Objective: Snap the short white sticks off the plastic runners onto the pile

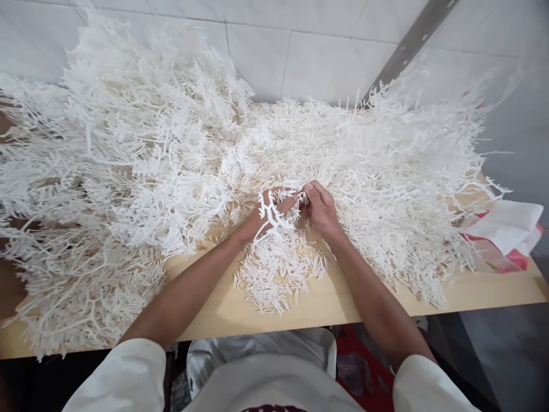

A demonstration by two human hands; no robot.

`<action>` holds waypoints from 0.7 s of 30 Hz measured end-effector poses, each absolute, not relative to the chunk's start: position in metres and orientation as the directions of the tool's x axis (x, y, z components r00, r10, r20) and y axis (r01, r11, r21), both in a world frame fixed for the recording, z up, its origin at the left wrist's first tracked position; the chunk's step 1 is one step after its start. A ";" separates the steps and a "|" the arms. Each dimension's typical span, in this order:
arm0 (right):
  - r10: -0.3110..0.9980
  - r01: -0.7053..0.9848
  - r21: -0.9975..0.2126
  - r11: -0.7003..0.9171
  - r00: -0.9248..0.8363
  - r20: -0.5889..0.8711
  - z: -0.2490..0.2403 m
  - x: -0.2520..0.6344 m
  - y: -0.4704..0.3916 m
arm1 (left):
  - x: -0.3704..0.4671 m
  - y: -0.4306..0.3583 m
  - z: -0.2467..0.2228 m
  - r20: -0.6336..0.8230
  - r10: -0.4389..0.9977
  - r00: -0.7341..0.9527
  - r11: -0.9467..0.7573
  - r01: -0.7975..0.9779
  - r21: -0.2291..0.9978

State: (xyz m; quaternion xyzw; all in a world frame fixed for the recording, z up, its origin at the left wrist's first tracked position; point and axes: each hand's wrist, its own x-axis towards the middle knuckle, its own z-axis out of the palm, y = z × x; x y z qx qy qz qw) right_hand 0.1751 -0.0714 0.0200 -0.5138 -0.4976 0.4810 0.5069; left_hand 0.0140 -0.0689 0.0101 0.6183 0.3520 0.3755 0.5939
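Observation:
Both hands meet over the middle of the table. My left hand (281, 201) is closed around a white branched plastic sprig (271, 213), whose forked twigs spread across the back of the hand and wrist. With thumb and forefinger pinched, my right hand (318, 205) grips the sprig's right end beside the left fingertips. Part of the sprig is hidden by the fingers. Just below the hands lies a small heap of short white forked pieces (274, 274).
A tall pile of white branched sprigs (141, 131) covers the table's left side, and another pile (398, 166) the right. A red and white plastic bag (504, 234) lies at the right end. Behind the wooden table (223, 317) stands a tiled wall (295, 57).

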 end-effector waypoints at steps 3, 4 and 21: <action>0.999 0.238 -0.970 0.048 0.006 0.051 0.026 0.182 -0.071 | 0.017 -0.060 0.014 0.100 0.857 0.506 -0.113 -0.004 0.994; 0.996 0.338 -0.937 0.085 0.001 0.090 0.026 0.183 -0.072 | 0.018 -0.056 0.015 0.130 0.853 0.505 -0.166 0.027 0.986; 0.579 0.908 0.047 0.417 -0.306 0.756 0.014 0.192 -0.075 | 0.034 -0.062 0.006 0.236 0.873 0.427 -0.447 0.506 0.738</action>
